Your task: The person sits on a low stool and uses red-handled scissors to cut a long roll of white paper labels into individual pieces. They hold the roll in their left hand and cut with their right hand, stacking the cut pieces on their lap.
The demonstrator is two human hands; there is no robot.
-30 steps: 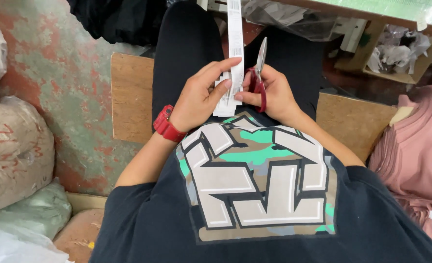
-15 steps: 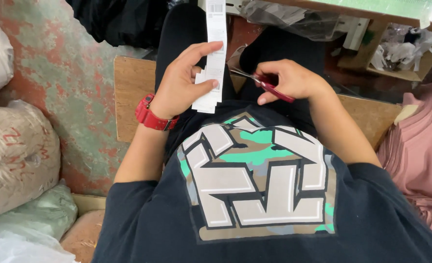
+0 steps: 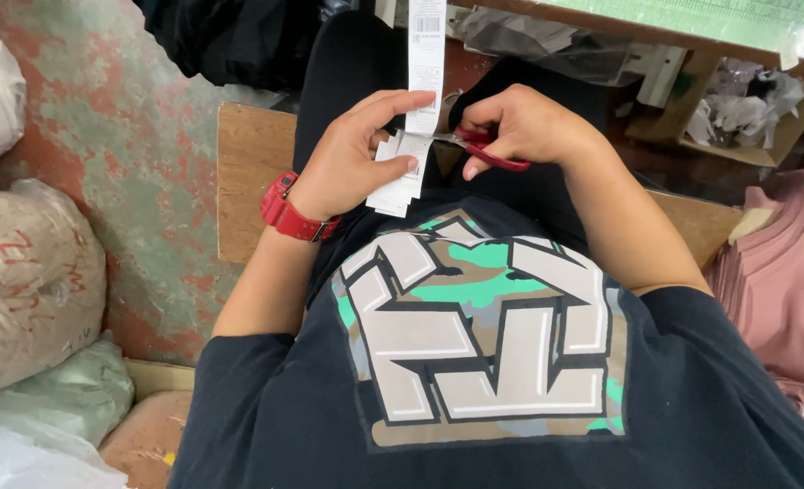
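Two bare hands meet over the seated person's lap in the head view. Left hand (image 3: 352, 158), with a red wristwatch (image 3: 291, 210) on its wrist, has its fingers (image 3: 393, 104) curled round a small stack of cut white labels (image 3: 400, 177); the stack hangs just below those fingers, and the thumb side presses it from the front. A long white label strip (image 3: 426, 54) runs up from the fingertips toward the top edge, touching the left forefinger where it passes. Right hand (image 3: 524, 127) is clenched through the red handles of a pair of scissors (image 3: 479, 149); the blades reach across from the right fingers to the strip, meeting it just above the stack and right beside the left fingertips. Whether the blades are fully closed on the paper I cannot tell.

Beneath both hands lies a dark shirt with a large grey and green print (image 3: 479, 335). Left of the left fingers a wooden seat board (image 3: 253, 181) shows, and well beyond it stuffed sacks (image 3: 31, 281) sit on the worn floor. Far right of the right fingers pink folded cloth (image 3: 787, 281) is piled, and above them a green-topped counter (image 3: 692, 18) edges the frame.
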